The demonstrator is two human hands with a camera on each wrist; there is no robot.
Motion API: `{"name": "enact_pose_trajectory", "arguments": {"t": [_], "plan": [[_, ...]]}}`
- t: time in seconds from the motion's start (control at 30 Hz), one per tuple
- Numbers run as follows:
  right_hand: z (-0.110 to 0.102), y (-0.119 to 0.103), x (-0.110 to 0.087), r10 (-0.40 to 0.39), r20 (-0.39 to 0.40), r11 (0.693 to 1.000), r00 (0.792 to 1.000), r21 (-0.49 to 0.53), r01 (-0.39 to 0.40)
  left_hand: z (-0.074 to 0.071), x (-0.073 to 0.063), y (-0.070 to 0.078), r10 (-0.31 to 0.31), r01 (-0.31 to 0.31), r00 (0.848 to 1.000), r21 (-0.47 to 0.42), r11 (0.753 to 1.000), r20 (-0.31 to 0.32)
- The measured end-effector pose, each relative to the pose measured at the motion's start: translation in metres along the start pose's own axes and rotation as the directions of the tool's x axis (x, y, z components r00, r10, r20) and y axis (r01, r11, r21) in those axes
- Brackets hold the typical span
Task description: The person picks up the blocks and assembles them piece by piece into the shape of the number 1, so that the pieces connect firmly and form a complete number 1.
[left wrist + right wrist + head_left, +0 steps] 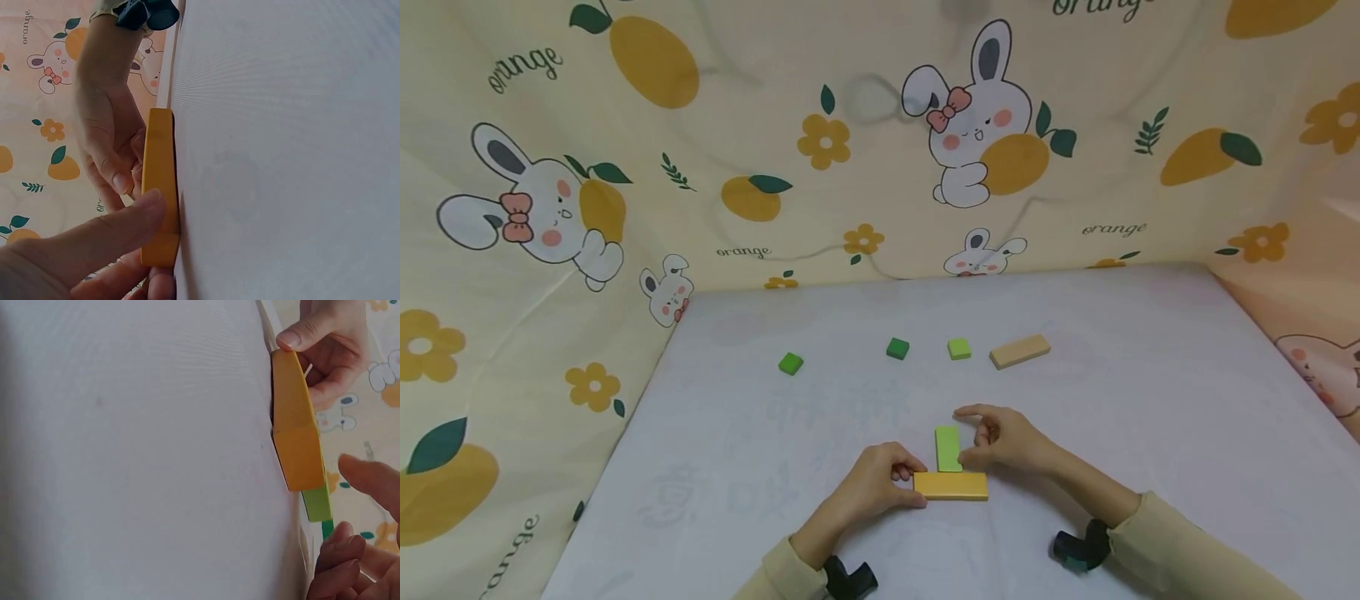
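A long yellow-orange block [951, 487] lies crosswise on the white surface. My left hand [880, 477] pinches its left end between thumb and fingers; the thumb [119, 234] lies against the block's near side in the left wrist view. Behind its middle a light green block [948, 448] lies lengthwise, its near end against or very close to the longer one. At the right of the green block is my right hand [1007, 437], its index finger extended past the far end and its thumb beside the right edge. Whether that thumb touches, I cannot tell. Nothing is gripped there.
Farther back lie a green block [791, 363], a dark green block [898, 348], a small light green block [959, 348] and a tan wooden block [1020, 352]. A printed cloth [880, 192] with rabbits and oranges hangs behind the white surface [715, 417].
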State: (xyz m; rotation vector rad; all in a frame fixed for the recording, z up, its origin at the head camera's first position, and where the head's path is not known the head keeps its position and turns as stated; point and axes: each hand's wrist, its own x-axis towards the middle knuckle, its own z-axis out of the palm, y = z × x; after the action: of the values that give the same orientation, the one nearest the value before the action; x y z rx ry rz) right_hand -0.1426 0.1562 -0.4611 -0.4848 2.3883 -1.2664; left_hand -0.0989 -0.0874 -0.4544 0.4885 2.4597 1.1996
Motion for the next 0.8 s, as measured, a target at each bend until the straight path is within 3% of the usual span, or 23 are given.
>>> {"name": "enact_pose_trajectory", "arguments": {"t": [0.23, 0.4, 0.8], "plan": [[-0.014, 0.001, 0.002, 0.072, -0.138, 0.996, 0.988, 0.055, -0.065, 0.0, 0.001, 0.0, -0.005, 0.005, 1.0, 0.009, 1.0, -0.002], [-0.028, 0.003, 0.002, 0.095, -0.195, 0.994, 0.976, 0.064, -0.084, 0.0, 0.001, -0.001, -0.001, 0.001, 1.0, 0.012, 1.0, -0.005], [-0.059, 0.019, 0.009, 0.168, -0.341, 0.986, 0.925, 0.064, -0.156, 0.001, 0.0, -0.001, -0.001, 0.001, 1.0, 0.001, 1.0, -0.003]]}}
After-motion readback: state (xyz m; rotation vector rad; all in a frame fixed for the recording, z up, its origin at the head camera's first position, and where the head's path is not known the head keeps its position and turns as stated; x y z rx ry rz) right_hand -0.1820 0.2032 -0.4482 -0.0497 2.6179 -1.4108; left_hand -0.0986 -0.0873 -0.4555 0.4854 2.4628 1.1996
